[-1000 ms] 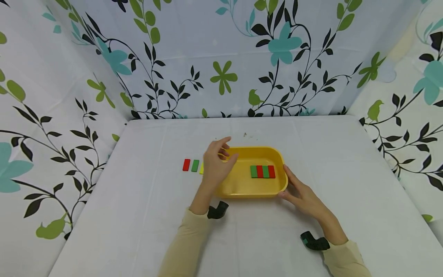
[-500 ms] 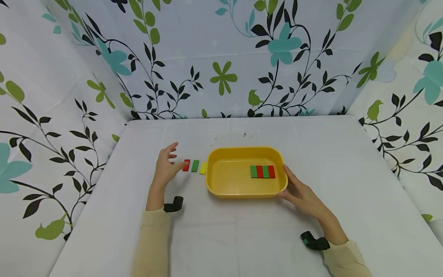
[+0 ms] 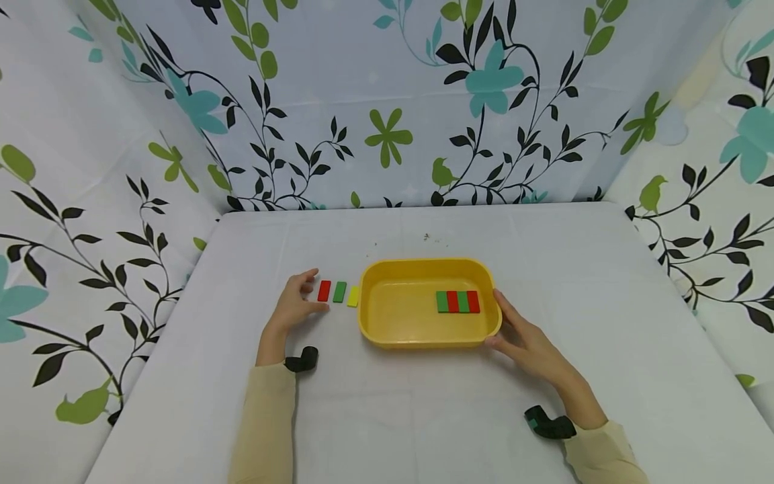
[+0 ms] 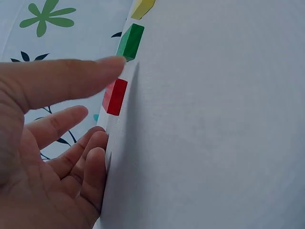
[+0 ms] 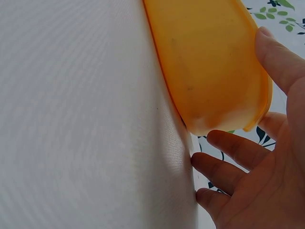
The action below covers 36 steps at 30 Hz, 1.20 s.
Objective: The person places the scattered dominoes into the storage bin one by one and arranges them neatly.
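Note:
A red block (image 3: 324,291), a green block (image 3: 340,292) and a yellow block (image 3: 353,296) lie in a spaced row left of a yellow tray (image 3: 399,319). Around the red block my left hand (image 3: 290,309) spreads its thumb and fingers, holding nothing. In the left wrist view the thumb (image 4: 71,81) passes in front of the red and green blocks. My right hand (image 3: 532,346) holds the tray's right end between thumb and forefinger. Its other fingers (image 5: 224,174) extend loosely by the tray's end in the right wrist view.
Inside the tray, toward its right end, several green and red blocks (image 3: 457,302) stand side by side in alternating colours. A white cloth (image 3: 411,417) covers the table. Patterned curtains (image 3: 338,87) hang behind and at both sides.
My left hand has moved left from over the tray to the red block, then lowered around it with thumb and fingers parted. The right hand stays at the tray.

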{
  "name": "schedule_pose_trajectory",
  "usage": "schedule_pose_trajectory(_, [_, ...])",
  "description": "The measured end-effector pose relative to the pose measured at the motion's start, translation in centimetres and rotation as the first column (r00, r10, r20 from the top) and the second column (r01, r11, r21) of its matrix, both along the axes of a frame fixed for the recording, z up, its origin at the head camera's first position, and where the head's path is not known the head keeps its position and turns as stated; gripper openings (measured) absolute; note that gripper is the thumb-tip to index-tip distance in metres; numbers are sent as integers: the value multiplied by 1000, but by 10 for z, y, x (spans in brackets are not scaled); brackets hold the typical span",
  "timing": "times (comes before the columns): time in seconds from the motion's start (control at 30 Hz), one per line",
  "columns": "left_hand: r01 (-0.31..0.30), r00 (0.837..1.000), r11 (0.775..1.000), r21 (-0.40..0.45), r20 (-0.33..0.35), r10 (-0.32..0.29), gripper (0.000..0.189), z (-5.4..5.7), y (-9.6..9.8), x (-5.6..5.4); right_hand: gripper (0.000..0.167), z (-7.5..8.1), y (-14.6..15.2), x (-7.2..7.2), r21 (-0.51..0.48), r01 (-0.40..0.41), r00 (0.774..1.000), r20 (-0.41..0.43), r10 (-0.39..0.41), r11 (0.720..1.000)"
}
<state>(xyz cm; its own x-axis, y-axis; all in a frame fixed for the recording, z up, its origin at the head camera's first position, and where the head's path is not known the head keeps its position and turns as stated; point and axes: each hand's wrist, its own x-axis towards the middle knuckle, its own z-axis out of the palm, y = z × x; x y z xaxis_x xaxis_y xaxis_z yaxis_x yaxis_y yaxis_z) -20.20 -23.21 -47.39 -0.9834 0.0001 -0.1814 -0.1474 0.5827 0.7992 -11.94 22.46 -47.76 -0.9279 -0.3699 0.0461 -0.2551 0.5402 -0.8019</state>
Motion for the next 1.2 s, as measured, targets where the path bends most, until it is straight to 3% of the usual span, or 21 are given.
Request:
schedule_pose_trajectory(0.17, [20,1000,998,-64,13,-20,80,-1,0,-5,88,1,0,0,5,1,1000,-5,-1,1000])
schedule_pose_trajectory(0.33, [37,999,997,-72,41,-34,72,-1,1,-6,88,1,0,1,13,-3,1000,-11,3,1000])
schedule_pose_trajectory(0.5, [46,999,994,-99,16,-44,58,-4,3,-3,89,1,1,1,3,-3,1000,-9,3,1000])
schedule_pose_trajectory(0.83, [37,996,992,-121,-73,-46,49,-7,2,3,89,1,0,2,-2,-1,1000,-12,1,1000])
schedule_pose_trajectory(1.2, [-39,998,998,-49,-42,37,54,-3,-1,5,89,-1,0,1,0,1,1000,-16,-1,1000])
